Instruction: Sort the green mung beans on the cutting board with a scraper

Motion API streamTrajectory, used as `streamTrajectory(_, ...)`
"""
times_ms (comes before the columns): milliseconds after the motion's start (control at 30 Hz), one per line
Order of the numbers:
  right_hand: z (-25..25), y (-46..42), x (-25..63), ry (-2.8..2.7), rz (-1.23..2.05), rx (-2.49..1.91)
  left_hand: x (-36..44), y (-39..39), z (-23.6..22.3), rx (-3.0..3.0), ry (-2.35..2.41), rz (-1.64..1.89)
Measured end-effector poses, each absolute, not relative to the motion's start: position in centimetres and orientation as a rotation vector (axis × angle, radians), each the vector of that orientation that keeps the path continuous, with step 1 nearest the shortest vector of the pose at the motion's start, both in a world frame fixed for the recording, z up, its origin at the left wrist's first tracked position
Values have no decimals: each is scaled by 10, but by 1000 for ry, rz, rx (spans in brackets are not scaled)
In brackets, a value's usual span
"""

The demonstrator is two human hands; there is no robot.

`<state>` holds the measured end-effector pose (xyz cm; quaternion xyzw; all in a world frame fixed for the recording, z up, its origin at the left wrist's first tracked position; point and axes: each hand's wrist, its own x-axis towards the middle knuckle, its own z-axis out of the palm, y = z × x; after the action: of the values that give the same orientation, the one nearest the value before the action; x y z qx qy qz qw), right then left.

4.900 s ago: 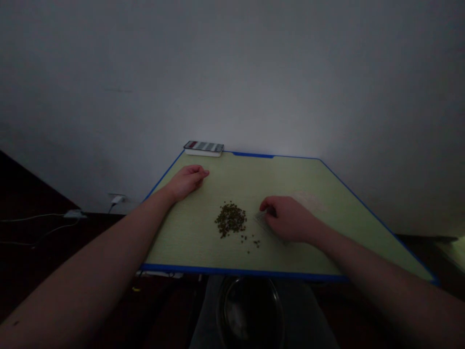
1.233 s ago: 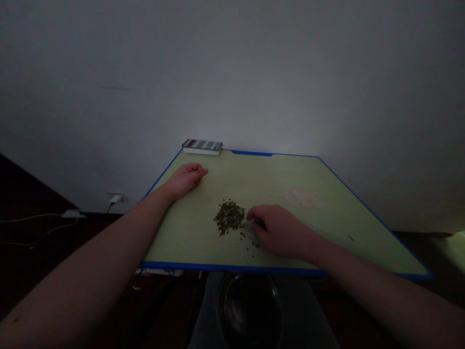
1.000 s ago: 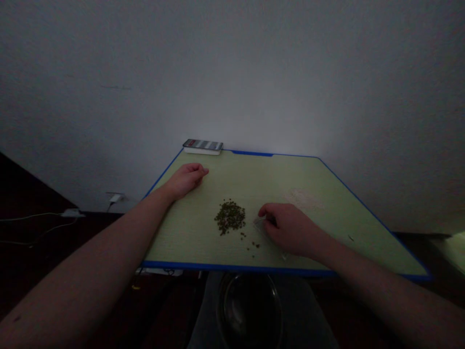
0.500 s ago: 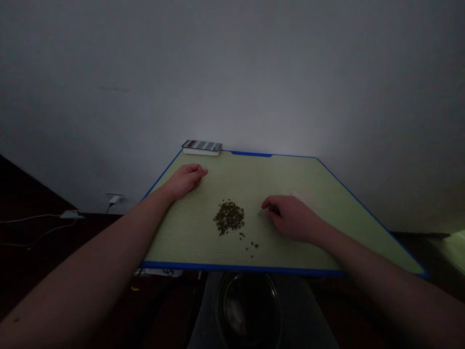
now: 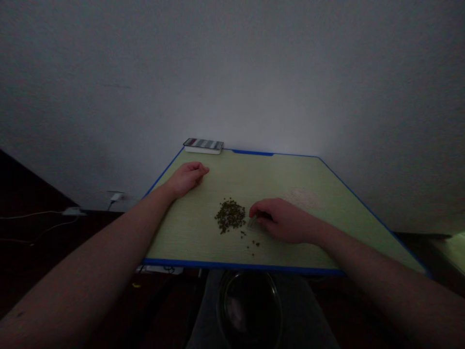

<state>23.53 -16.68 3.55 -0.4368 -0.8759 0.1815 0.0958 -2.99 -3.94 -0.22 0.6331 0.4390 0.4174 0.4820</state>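
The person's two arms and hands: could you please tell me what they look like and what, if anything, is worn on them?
The left forearm and right forearm show no sleeve. The left hand and right hand are ungloved, with no visible watch. A small spot marks the left forearm.

We see a matt, faintly grained finish on the pale yellow-green flat tabletop (image 5: 189,232) and smooth, plastic-looking blue strip edging (image 5: 236,265). The thin see-through sheet-like piece (image 5: 251,224) looks like plastic. We find the dark rounded vessel (image 5: 250,310) glossy, the grey cloth trousers (image 5: 308,315) matt.
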Motion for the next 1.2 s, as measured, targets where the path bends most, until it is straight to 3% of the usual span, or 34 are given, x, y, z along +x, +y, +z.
streamTrajectory(367, 47, -162, 207, -2859, 676, -918, -31, -38, -4, 1558, 1058, 1020)
streamTrajectory(1033, 49, -200, 230, -2736, 972, -1090, -32, -38, -5, 1562, 1071, 1005)
streamTrajectory(1200, 39, -200, 248, -2419, 894, -1393, -32, -36, -6, 1552, 1044, 996)
